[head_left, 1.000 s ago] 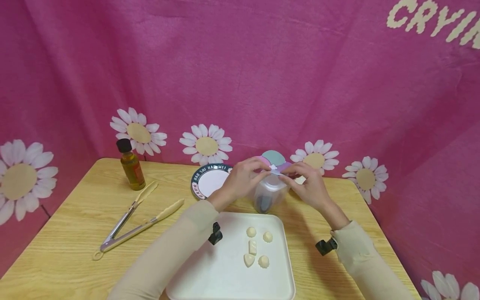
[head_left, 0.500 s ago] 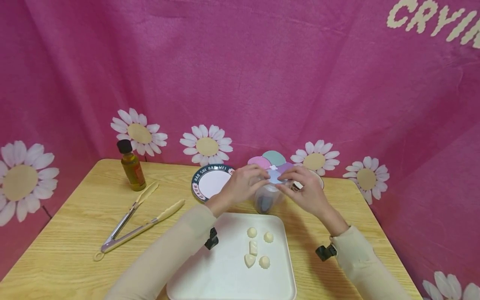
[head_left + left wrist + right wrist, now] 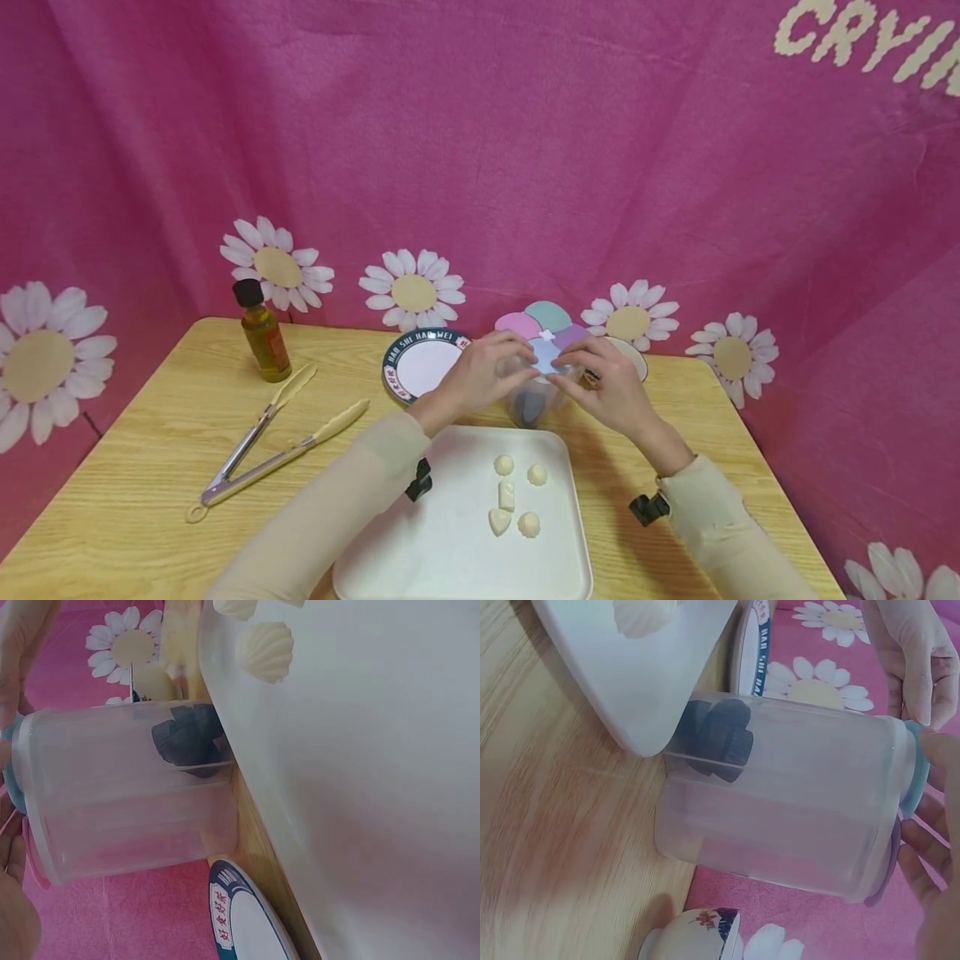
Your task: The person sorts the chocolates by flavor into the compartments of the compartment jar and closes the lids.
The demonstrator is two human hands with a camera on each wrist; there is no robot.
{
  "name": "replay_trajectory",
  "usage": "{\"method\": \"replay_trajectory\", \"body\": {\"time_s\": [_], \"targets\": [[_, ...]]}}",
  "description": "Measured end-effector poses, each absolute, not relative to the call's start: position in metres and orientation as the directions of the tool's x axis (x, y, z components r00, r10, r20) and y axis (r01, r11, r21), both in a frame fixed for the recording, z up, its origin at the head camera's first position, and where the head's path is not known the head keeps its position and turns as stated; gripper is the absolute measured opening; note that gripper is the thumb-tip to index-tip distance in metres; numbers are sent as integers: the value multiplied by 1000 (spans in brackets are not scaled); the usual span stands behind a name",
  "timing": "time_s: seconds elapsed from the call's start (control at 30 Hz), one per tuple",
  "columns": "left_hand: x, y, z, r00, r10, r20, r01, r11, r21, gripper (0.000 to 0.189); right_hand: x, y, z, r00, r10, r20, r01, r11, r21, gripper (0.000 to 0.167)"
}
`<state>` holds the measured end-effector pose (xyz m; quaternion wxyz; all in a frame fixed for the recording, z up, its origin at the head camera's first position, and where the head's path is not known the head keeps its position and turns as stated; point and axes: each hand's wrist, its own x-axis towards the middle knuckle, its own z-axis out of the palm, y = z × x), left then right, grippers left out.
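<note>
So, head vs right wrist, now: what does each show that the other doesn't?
Head only: the oil bottle, the tongs, the pink lid petal.

Right wrist only: the red flower print on the side of the bowl; the head view has the bowl mostly hidden behind a hand.

Both: left hand and right hand at the blue lid petal, the clear container with dark contents, tray, plate, table.
</note>
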<state>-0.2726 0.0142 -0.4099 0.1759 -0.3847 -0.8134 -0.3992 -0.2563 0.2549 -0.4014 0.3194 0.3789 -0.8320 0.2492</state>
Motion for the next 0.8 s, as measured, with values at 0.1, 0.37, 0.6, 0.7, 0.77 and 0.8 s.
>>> {"method": "replay_trajectory", "body": {"time_s": [0.1,0.37,0.6,0.7,0.77,0.8], "targets": [[-273,14,-411,-647,492,583,762,387,519,16,-258,255,-402,-488,-465,739,-807,563,-178,24],[-274,14,-412,-645,493,585,764,391,513,16,-260,255,-404,-495,-449,744,-828,504,-247,25],[-275,14,-412,-653,486,581,757,391,523,16,-262,255,-406,-499,-454,738,-823,515,-240,23],[-275,15,-412,-657,485,577,753,383,536,16,-262,256,-407,-502,-453,737,-819,524,-236,21],[-274,15,-411,-654,487,580,756,385,529,16,-262,256,-407,-499,-455,737,-819,526,-230,21],[-274,15,-411,-649,486,585,760,385,523,16,-262,256,-407,-498,-457,737,-819,528,-226,20]]}}
